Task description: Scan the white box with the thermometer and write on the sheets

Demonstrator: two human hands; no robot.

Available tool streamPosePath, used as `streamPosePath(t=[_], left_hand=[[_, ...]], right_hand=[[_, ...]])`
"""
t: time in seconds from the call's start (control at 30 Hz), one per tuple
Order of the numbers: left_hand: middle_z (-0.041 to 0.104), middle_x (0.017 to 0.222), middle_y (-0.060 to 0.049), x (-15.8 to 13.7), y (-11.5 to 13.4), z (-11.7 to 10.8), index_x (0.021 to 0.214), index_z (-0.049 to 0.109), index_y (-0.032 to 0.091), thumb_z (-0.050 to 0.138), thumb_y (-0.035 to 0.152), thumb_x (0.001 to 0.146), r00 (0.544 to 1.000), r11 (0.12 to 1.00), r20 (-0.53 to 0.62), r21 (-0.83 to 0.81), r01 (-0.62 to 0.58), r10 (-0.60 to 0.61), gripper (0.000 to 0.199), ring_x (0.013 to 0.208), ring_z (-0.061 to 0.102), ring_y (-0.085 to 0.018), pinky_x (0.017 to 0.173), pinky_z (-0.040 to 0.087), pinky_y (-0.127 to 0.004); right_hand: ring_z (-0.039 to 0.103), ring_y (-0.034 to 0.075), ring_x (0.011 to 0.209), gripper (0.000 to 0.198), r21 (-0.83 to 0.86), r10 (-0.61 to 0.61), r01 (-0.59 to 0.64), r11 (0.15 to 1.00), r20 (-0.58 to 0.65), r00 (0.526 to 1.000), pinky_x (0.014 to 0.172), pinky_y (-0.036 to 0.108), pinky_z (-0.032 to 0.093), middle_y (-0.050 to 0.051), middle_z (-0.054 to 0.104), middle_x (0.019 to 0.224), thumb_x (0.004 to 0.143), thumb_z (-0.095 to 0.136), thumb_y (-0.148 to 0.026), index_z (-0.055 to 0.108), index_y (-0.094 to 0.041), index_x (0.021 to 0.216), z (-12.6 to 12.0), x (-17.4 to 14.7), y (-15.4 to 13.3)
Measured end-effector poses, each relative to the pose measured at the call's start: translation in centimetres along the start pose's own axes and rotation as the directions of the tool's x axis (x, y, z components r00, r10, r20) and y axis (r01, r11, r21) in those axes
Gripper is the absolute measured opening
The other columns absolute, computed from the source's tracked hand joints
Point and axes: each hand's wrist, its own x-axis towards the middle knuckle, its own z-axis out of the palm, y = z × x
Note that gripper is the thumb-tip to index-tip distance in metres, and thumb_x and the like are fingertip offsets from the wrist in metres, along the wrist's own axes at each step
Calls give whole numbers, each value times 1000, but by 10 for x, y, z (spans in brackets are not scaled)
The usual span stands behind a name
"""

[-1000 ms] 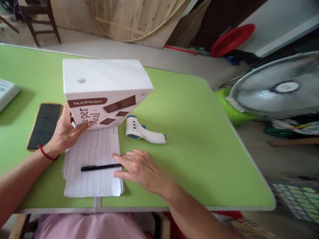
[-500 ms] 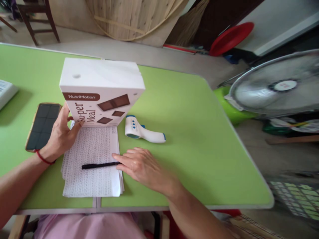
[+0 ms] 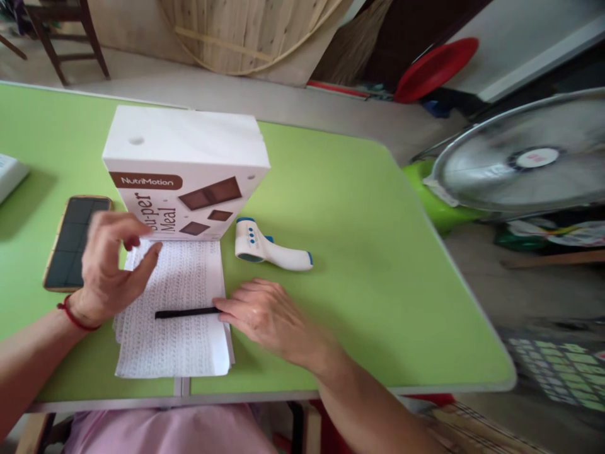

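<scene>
- Black pen (image 3: 184, 313): lying crosswise over the written sheets (image 3: 170, 347), in front of the white box (image 3: 186, 173).
- Right hand (image 3: 259, 312): at the pen's right end, which sits between index and thumb. Reads as a light pinch; pressure can't be judged.
- Step in hand, my read: getting hold of the pen. Left hand (image 3: 111, 268) looks free of the box.
- What a lift from here calls for: firm up the pinch, raise the pen without dragging the top sheet. Writing would need a regrip, since the hold is right at one end.
- Left hand detail: nothing held, thumb and fingertips apart, fingers curled, slightly blurred. In front of the box's lower left corner, over the sheets and partly over the phone (image 3: 61, 258). Contact with the box: looks like none, can't confirm.
- Box: upright at the far end of the sheets, print facing the person. Can't tell whether it stands on the paper or just behind it.
- Thermometer gun (image 3: 274, 252): on its side right of the sheets, beyond the right hand, untouched.
- All on the green table (image 3: 378, 284); fan (image 3: 534, 157) off its right side.
</scene>
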Motion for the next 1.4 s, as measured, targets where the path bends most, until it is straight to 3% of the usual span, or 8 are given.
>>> streamPosePath(t=[0.13,0.2,0.3,0.43,0.53,0.63,0.77,1.4], left_hand=[[65,112,-8,-1,6,10,110,58,16,46,17,98,802,843,374,88,-530,465,17,94,63,-17,79,53,-32],[63,123,-11,-3,5,17,113,59,13,39,23,102,695,780,530,96,-618,486,25,90,64,-19,74,53,-34],[56,136,-11,-9,5,23,119,59,11,42,37,100,633,725,647,173,-666,427,36,87,61,-23,69,50,-39],[49,143,-12,-15,10,25,128,54,12,56,48,92,627,710,695,238,-662,352,51,91,58,-25,72,47,-40],[47,144,-12,-18,16,26,128,54,12,62,45,89,642,705,707,290,-647,298,52,91,58,-26,73,45,-39],[46,145,-11,-21,20,27,127,54,13,65,42,88,660,702,705,331,-631,260,50,88,57,-25,74,43,-39],[43,147,-12,-24,20,30,126,53,12,66,39,87,673,702,696,347,-622,252,49,87,57,-24,73,43,-38],[37,150,-15,-27,23,36,130,50,13,57,50,90,676,699,702,366,-614,227,55,95,57,-29,77,45,-41]], right_hand=[[49,13,57,22,-17,-26,25,1000,-30,999,57,29,25,0,61,60,93,52,-17,68,-17,78,2,0,-1],[48,13,58,23,-21,-45,45,999,-27,999,58,29,26,0,60,60,91,53,-14,65,-17,71,1,1,-1],[46,12,56,23,18,-79,81,997,-80,994,56,29,28,-1,55,57,82,52,-8,59,-17,63,-4,0,4],[48,10,54,13,229,-17,86,970,-287,958,52,25,36,-3,54,58,73,53,-6,55,-18,69,-12,-1,17],[56,10,57,10,508,270,-8,861,-444,854,53,22,45,-3,60,65,77,56,-10,56,-20,78,-5,3,19],[58,10,54,6,751,522,-23,660,-436,734,51,23,47,-3,63,65,85,53,-19,59,-21,86,12,12,15],[48,8,45,4,813,623,-112,571,-341,704,42,21,40,-5,57,57,79,58,-23,58,-20,78,26,22,14],[50,10,48,6,592,545,-154,791,-567,618,47,23,43,-5,55,57,80,57,-22,54,-21,75,37,32,19]])
